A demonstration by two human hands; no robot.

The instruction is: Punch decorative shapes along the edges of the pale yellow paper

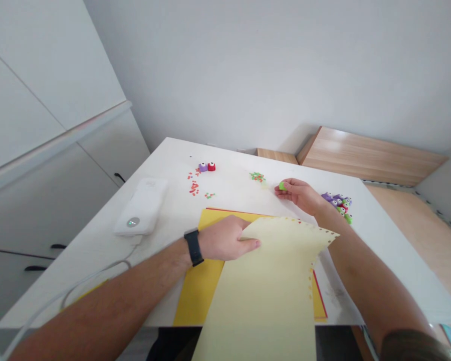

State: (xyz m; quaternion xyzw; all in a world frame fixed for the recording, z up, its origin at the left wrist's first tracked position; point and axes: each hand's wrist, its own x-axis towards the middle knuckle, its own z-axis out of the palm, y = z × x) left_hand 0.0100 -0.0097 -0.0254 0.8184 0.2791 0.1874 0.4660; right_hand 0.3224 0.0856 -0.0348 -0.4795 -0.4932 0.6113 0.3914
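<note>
My left hand (229, 238), with a dark watch on its wrist, grips the upper left edge of a pale yellow sheet of paper (266, 281) between thumb and fingers. Small punched holes run along the sheet's top and right edges. The sheet is lifted and its lower part hangs past the table's front edge. My right hand (298, 194) is beyond the sheet, closed on a small light-green paper punch (282, 186). Near its fingers lies a pile of green and orange paper bits (257, 176).
Several purple, red and green punches (338, 203) cluster beside my right forearm. A purple punch (203, 167) and a red punch (211, 166) stand farther back, near red paper bits (194, 188). Yellow paper (195, 286) lies underneath. A white power bank (143, 205) with a cable is at left.
</note>
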